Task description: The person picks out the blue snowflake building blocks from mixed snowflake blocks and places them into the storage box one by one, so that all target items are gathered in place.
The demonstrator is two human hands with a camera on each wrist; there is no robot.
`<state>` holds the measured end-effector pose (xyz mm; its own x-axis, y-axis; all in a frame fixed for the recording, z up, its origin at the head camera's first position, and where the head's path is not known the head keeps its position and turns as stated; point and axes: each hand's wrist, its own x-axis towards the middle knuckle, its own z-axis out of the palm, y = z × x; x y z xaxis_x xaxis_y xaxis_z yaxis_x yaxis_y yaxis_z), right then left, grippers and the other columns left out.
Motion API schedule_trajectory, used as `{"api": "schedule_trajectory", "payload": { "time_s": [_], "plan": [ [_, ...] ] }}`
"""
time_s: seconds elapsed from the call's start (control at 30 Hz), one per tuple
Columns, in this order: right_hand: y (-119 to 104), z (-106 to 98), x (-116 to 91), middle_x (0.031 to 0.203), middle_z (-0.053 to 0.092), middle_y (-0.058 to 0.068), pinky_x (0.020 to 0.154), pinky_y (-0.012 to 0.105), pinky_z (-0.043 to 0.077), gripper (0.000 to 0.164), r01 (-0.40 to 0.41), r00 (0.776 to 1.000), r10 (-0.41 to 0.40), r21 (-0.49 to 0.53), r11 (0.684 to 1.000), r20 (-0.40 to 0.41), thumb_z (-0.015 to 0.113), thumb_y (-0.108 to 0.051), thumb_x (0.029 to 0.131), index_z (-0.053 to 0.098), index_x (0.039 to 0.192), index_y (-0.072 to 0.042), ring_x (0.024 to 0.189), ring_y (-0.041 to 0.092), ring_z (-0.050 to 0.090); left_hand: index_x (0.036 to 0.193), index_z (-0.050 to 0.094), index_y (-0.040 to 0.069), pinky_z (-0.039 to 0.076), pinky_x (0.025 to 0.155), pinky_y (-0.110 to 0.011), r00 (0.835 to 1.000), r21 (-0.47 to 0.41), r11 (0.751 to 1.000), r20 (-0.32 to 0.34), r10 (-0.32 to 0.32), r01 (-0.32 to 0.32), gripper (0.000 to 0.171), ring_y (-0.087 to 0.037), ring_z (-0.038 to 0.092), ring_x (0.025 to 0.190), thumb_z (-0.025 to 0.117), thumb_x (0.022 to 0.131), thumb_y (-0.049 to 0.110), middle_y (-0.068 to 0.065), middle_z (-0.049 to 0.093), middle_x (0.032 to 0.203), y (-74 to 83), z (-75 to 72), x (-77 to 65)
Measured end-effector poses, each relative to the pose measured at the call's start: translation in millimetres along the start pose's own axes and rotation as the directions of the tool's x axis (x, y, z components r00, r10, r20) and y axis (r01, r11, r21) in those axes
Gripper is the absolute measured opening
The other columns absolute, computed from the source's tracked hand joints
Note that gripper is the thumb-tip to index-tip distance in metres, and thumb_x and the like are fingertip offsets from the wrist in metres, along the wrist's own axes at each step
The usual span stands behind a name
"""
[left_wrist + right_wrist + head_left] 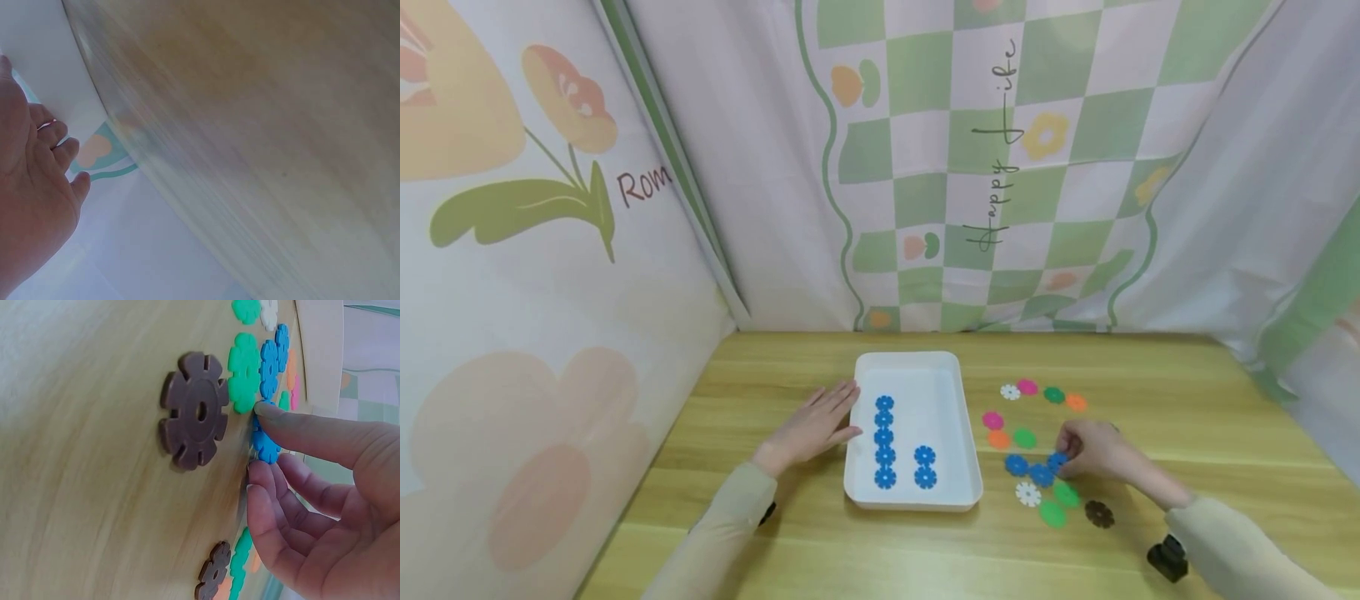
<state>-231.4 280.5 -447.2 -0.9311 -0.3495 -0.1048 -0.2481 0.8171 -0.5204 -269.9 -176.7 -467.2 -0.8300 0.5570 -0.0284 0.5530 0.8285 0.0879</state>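
My left hand (812,427) touches the left rim of a white tray (967,442) with its fingers extended. Inside the tray, several blue notched discs line up in a column (884,437), and a shorter pair of blue discs (925,467) lies to their right. Right of the tray, my right hand (1093,450) pinches a blue notched disc (267,447) between thumb and fingers. Two more blue discs, one on the left (1017,465) and one in the middle (1041,476), sit beside it; whether they are joined I cannot tell.
Around the right hand lie loose discs: green (1052,513), brown (1099,514), white (1028,494), orange (998,439) and pink (992,420). Farther back is an arc of white, pink, dark green (1054,395) and orange discs. Patterned curtains (955,167) stand behind the wooden table (790,542).
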Motion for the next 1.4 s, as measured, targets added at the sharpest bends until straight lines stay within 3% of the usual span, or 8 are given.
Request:
{"api": "schedule_trajectory", "payload": {
  "time_s": [0.1,0.33,0.67,1.03,1.27,1.4],
  "plan": [
    [2.5,-0.1,-0.4,0.083,0.065,0.004,0.063,0.019,0.047,0.029,0.003,1.0,-0.003,0.018,1.0,-0.001,0.084,-0.011,0.071,0.062,0.089,-0.004,0.075,0.012,0.055,0.158,0.022,0.007,0.02,0.127,-0.047,1.0,-0.006,1.0,0.0,0.002,-0.002,0.072,-0.027,0.021,0.155,0.038,0.104,0.053,-0.009,0.019,0.167,0.1,-0.1,0.0],
    [4.4,-8.1,-1.3,0.087,0.066,0.004,0.064,0.021,0.049,0.013,-0.012,1.0,0.01,0.082,0.997,0.016,0.071,-0.01,0.083,0.065,0.092,-0.004,0.077,0.012,0.056,0.158,0.021,0.007,0.019,0.127,-0.048,1.0,-0.017,1.0,0.002,0.002,-0.002,0.073,-0.027,0.021,0.155,0.037,0.104,0.053,-0.009,0.019,0.167,0.4,-0.8,-0.3],
    [-9.3,-16.5,7.5,0.09,0.067,0.009,0.063,0.028,0.057,0.013,-0.027,0.996,0.005,0.247,0.969,0.089,0.065,-0.009,0.091,0.063,0.099,0.002,0.075,0.015,0.061,0.158,0.02,0.007,0.021,0.126,-0.048,1.0,-0.011,1.0,0.0,-0.005,0.005,0.074,-0.026,0.021,0.155,0.038,0.104,0.053,-0.009,0.019,0.167,-1.6,1.9,2.6],
    [-53.4,-20.9,32.6,0.093,0.064,0.011,0.074,0.033,0.06,0.016,-0.047,0.988,-0.007,0.353,0.934,0.151,0.063,-0.009,0.094,0.062,0.104,0.004,0.082,0.017,0.064,0.159,0.018,0.009,0.02,0.127,-0.048,1.0,-0.013,1.0,0.011,-0.002,0.002,0.074,-0.025,0.02,0.155,0.039,0.103,0.054,-0.008,0.017,0.167,-2.4,2.9,2.6],
    [-82.0,-15.4,55.9,0.095,0.065,0.012,0.08,0.041,0.061,0.013,-0.022,0.983,-0.044,0.353,0.935,0.177,0.061,-0.008,0.095,0.061,0.102,0.003,0.084,0.023,0.07,0.159,0.018,0.009,0.02,0.127,-0.048,1.0,-0.004,1.0,0.006,-0.003,0.003,0.075,-0.025,0.02,0.155,0.037,0.103,0.055,-0.008,0.017,0.167,-2.4,3.3,2.8],
    [-97.1,-9.4,72.7,0.086,0.068,0.013,0.071,0.038,0.059,0.011,-0.013,0.985,-0.04,0.306,0.952,0.168,0.063,-0.01,0.094,0.062,0.097,0.0,0.074,0.021,0.066,0.159,0.017,0.008,0.019,0.127,-0.048,1.0,0.005,1.0,0.008,-0.003,0.003,0.075,-0.025,0.02,0.155,0.036,0.103,0.056,-0.008,0.017,0.167,-2.3,3.1,2.2]
  ]
}}
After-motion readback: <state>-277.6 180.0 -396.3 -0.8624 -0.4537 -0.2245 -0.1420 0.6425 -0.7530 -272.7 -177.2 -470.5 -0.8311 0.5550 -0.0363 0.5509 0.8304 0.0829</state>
